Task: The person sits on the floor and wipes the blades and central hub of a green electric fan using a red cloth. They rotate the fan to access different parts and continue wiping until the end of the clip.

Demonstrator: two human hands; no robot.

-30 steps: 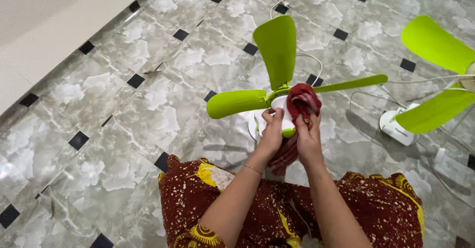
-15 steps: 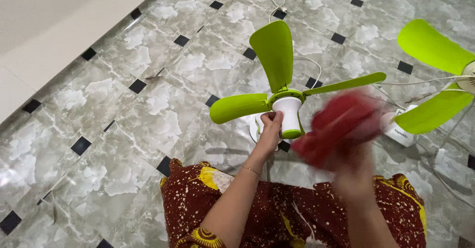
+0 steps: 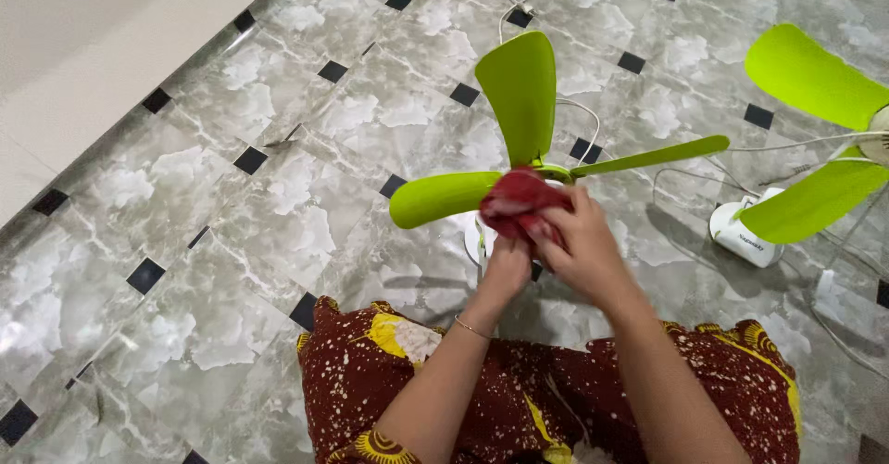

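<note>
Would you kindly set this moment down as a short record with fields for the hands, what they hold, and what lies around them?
Left hand: left hand grips the small fan from below, under the cloth
Right hand: right hand presses the red cloth onto the fan's hub
Fan in hand: green-bladed fan, three blades showing, hub hidden by the cloth
Nearby: second green fan at the right, white base and white cords on the floor
Surface: grey marbled tile floor
Clothing: patterned dark red garment

3 green blades [image 3: 523,94] around; bare floor [image 3: 231,242] leftward.
</note>
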